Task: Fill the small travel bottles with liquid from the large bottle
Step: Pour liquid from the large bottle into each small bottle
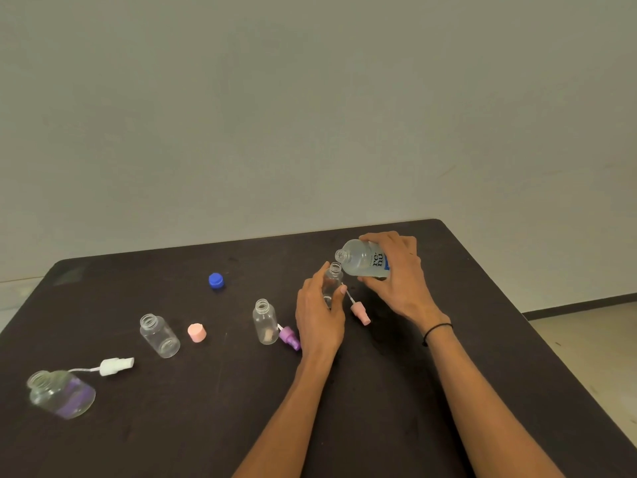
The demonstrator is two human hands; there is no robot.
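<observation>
Head view
Right hand (396,270): fingers and thumb wrapped round the large bottle (363,258), holding it above the table (482,357), tipped nearly level, open neck pointing left.
Large bottle: clear, partly full of clear liquid, dark lettering and a blue patch on the label; its mouth sits just above and beside the mouth of the held travel bottle (332,282).
Left hand (319,312): curled round the held travel bottle, thumb on its right side, fingers behind it.
Held travel bottle: small, clear, upright, uncapped; liquid level cannot be told.
Pink spray top (360,312): lies on the table just right of the left hand, dip tube pointing up toward the held bottle.
Second travel bottle (265,320): clear, upright, open, just left of the left hand.
Purple spray top (289,338): lies between that bottle and the left wrist.
Blue cap (216,281): alone, farther back on the table.
Third travel bottle (159,335): clear, open, standing left of centre.
Pink cap (196,332): just right of the third bottle.
White spray top (115,366): lying flat, tube toward the wide bottle (62,393).
Wide bottle: clear with purple at the bottom, open, at the near left edge.
Wristband (437,331): dark, on the right wrist.
</observation>
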